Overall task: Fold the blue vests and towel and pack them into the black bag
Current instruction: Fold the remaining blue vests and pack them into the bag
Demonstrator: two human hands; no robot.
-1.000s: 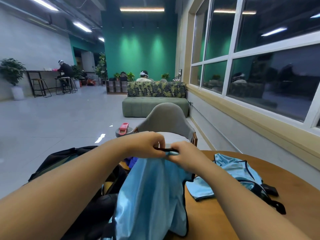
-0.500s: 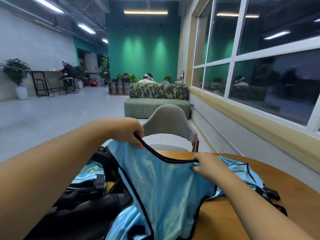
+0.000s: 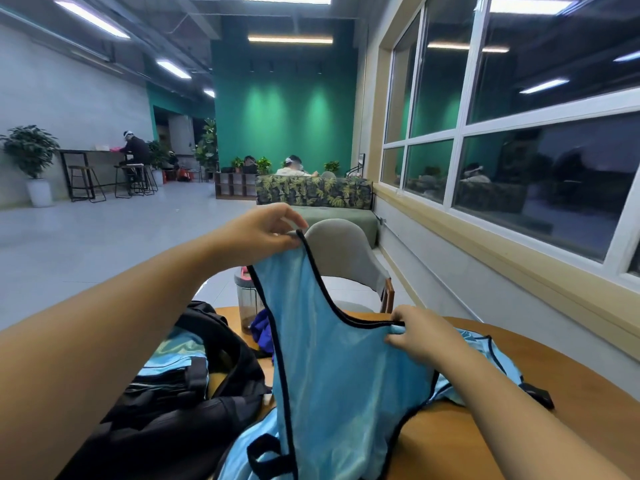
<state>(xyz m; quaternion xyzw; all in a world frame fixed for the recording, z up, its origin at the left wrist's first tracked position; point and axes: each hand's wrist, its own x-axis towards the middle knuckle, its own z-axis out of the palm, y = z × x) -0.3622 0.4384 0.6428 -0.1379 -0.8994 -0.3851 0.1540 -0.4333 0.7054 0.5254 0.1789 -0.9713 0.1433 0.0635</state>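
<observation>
Left hand: pinching the vest's shoulder strap, raising it high above the table's far edge.
Right hand: gripping the vest's black-trimmed neckline, lower, over the table's middle.
Vest: hanging stretched between both hands.
Bag: sitting open at the table's left edge, blue cloth inside.
Second vest: lying crumpled behind the right wrist.

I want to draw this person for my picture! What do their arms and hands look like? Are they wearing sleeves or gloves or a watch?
Both arms are bare right up to the picture's edge: no sleeves show. The left hand and right hand wear no gloves, and I see no watch, bracelet or rings. The fingernails look short and plain.
</observation>
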